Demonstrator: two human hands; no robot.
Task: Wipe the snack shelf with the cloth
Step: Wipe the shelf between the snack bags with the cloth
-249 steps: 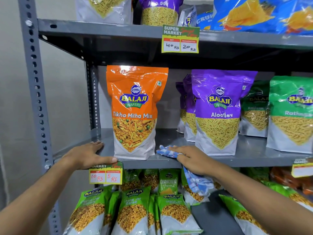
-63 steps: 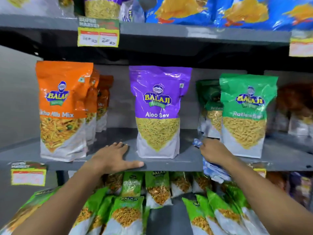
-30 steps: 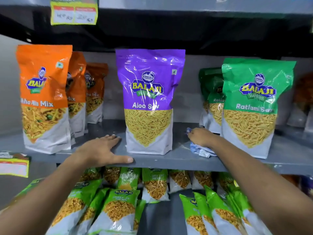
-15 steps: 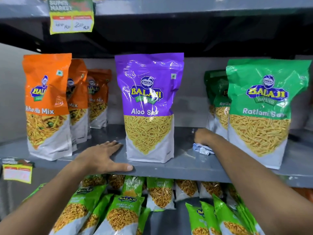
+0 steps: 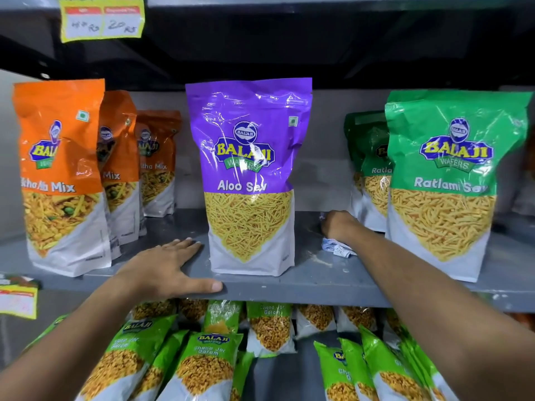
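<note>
The grey metal snack shelf (image 5: 324, 280) runs across the middle of the view. My right hand (image 5: 338, 225) reaches deep between the purple Aloo Sev bag (image 5: 249, 175) and the green Ratlami Sev bags (image 5: 451, 180), pressing a blue-and-white cloth (image 5: 337, 248) onto the shelf; only a crumpled corner of the cloth shows under my wrist. My left hand (image 5: 165, 269) lies flat on the shelf's front edge, left of the purple bag, fingers spread, holding nothing.
Orange Tikha Mitha Mix bags (image 5: 62, 175) stand in a row at the left. Green Chana Jor Garam packets (image 5: 208, 357) fill the lower shelf. A yellow price tag (image 5: 101, 20) hangs from the upper shelf, another price tag (image 5: 17, 296) at the lower left.
My right hand has pushed the cloth farther back into the gap between the purple and green bags. The view has moved closer. My left hand stays planted on the shelf edge.
</note>
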